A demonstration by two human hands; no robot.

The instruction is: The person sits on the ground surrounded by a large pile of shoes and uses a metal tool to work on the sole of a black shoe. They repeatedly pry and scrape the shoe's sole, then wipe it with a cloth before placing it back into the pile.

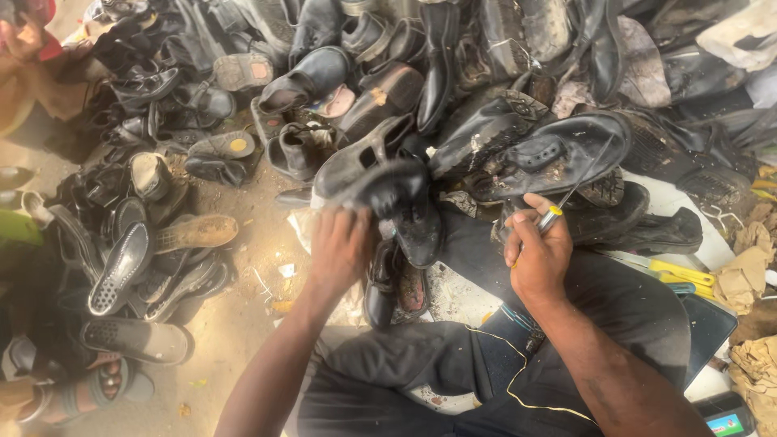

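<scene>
Left hand [341, 243] closed around a black leather shoe [398, 212], fingers wrapped over its upper, holding it just above the lap. Right hand [538, 257] pinched tight on a thin awl [566, 198] with a pale handle, metal shaft slanting up and to the right, well apart from the shoe. A yellowish thread [506, 368] trailing across dark trousers [453, 364] below the right forearm.

Shoe likely light enough for one hand, stiff at the sole, softer and creased in the upper, probably dusty rather than slick; best gripped across the instep or heel, clear of the seam. Awl slender and sharp, needing a firm pinch near the handle's front.

No counter: bare sandy ground [243, 299], littered with scraps. A great heap of worn black shoes [502, 89] ahead and left, sandals [133, 340] nearer, a yellow-handled tool [684, 273] to the right, crumpled brown paper [749, 267] beyond. Outdoor light, hard and bright.
</scene>
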